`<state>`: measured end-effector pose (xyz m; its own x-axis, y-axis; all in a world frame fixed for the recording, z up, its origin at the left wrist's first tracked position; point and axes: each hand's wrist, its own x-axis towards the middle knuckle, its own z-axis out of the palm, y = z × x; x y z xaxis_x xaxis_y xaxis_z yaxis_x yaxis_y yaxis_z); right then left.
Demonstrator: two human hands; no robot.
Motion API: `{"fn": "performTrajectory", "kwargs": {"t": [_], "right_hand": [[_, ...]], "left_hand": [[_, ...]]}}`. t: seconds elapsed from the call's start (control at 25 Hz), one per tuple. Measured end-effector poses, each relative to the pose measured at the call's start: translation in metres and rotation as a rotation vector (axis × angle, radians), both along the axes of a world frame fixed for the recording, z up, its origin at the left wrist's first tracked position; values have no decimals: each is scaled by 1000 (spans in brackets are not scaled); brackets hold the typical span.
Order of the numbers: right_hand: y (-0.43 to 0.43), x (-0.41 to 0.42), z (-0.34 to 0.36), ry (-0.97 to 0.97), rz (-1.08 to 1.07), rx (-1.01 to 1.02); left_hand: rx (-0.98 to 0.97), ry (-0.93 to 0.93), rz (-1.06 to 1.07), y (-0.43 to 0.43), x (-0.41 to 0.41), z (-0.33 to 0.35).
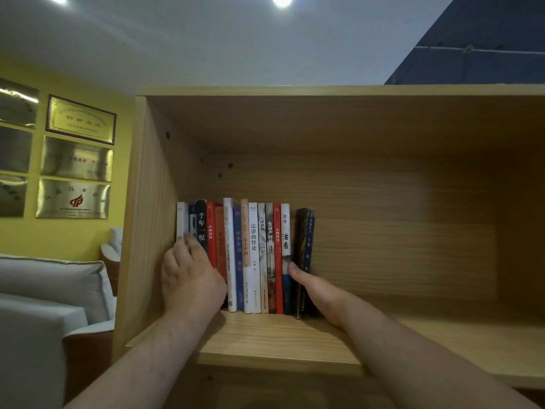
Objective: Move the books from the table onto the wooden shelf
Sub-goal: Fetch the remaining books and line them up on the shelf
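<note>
Several books (253, 258) stand upright in a row at the left end of the wooden shelf (413, 329), spines facing me. My left hand (191, 278) lies with straight fingers against the spines of the leftmost books. My right hand (312, 287) grips the dark book (306, 237) at the right end of the row, thumb on its near side and fingers hidden behind it. That dark book leans slightly to the right. The table is out of view.
The shelf's left wall (147, 219) stands right beside the first book. To the right of the books the shelf board is bare wood. A yellow wall with framed plaques (79, 119) and a grey sofa (50, 284) lie to the left.
</note>
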<state>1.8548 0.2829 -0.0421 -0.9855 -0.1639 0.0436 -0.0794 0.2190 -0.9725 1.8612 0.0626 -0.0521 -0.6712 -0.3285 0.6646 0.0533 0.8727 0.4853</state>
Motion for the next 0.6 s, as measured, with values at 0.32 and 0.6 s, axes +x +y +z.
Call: {"fn": "performTrajectory", "kwargs": {"t": [0.32, 0.6], "right_hand": [[-2, 5, 7, -41, -31, -103], [-7, 12, 6, 6, -43, -114]], "left_hand": [[-34, -155, -282, -1, -10, -3], [-288, -171, -188, -8, -14, 3]]}}
